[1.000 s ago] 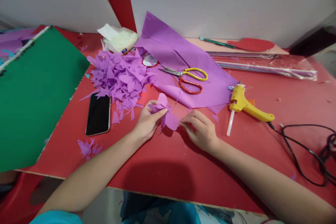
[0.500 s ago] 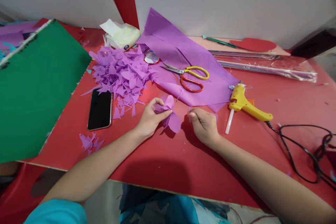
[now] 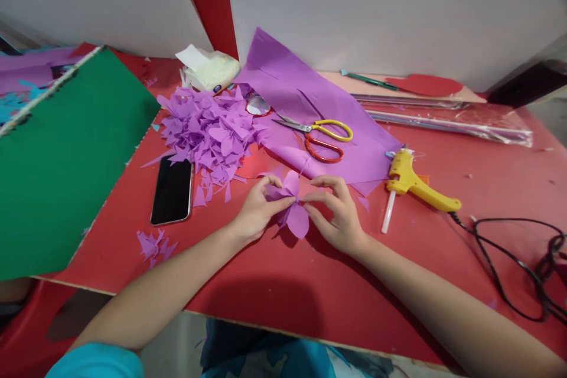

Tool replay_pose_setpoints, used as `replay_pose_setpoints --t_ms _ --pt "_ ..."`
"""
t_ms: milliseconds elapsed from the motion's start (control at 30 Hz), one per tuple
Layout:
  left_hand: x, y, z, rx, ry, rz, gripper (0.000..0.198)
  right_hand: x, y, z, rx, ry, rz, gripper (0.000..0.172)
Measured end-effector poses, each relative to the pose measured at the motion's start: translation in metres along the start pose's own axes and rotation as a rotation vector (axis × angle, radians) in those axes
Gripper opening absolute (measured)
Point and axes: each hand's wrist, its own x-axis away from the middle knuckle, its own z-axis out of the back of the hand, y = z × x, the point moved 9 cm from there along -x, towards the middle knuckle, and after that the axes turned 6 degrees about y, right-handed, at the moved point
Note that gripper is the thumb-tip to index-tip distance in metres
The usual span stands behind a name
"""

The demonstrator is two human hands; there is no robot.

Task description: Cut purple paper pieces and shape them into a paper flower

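My left hand pinches a small purple paper flower piece just above the red table. My right hand has come in from the right, and its fingertips pinch the same paper piece at its middle. Petals stick out above and below the fingers. Behind the hands lies a large purple paper sheet with yellow and red handled scissors on it. A heap of purple paper cuttings lies to the back left.
A black phone lies left of my hands. A yellow glue gun lies to the right, its black cord looping away. A green sheet covers the left side. Tissue pack and plastic-wrapped rolls sit at the back.
My right hand, which had drawn back into a loose fist half a second ago, has moved left again and taken hold of the paper piece. My left hand kept its grip.
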Motion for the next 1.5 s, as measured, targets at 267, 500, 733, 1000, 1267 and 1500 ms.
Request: replay_pose_setpoints --t_ms 267,500,733,1000,1267,1500 --pt "0.004 -0.009 -0.006 0.051 -0.040 0.135 0.038 0.001 -0.003 0.001 0.111 0.003 0.065 0.008" --pt "0.004 -0.014 -0.009 0.053 -0.083 0.186 0.032 0.001 -0.007 -0.001 0.130 -0.013 0.105 0.005" --pt "0.007 -0.014 -0.014 0.068 -0.109 0.264 0.037 0.004 -0.009 -0.004 0.144 -0.033 0.125 0.006" --pt "0.009 -0.018 -0.014 0.090 -0.115 0.332 0.031 0.006 -0.008 -0.004 0.155 -0.043 0.114 0.007" --pt "0.008 -0.016 -0.016 0.091 -0.163 0.313 0.027 0.006 -0.005 0.003 0.180 0.051 0.090 0.007" --pt "0.008 -0.012 -0.014 -0.030 -0.159 0.230 0.038 0.007 -0.006 0.003 0.178 0.060 0.088 0.006"
